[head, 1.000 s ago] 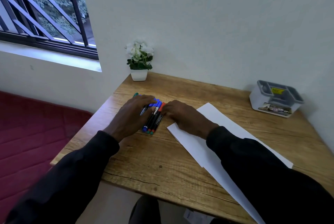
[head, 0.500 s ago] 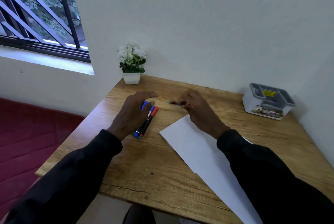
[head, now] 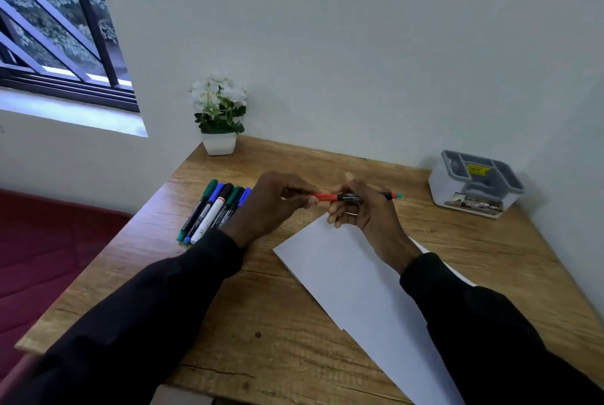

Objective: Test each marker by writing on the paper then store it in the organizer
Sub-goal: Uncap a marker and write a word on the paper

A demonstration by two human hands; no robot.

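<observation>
Both hands hold one marker level above the desk; it has a red cap, a black barrel and a teal tail end. My left hand pinches the red cap end. My right hand grips the black barrel. Several other markers lie side by side on the wooden desk, left of my left wrist. A white sheet of paper lies under and in front of my right hand. The grey organizer stands at the back right corner.
A small white pot with white flowers stands at the desk's back left corner by the wall. The wooden desk ends at the left above a red floor covering. A barred window is at the upper left.
My right hand lifted one marker out of the group and brought it over the paper's far corner. My left hand left the markers on the desk and took hold of that marker's red cap.
</observation>
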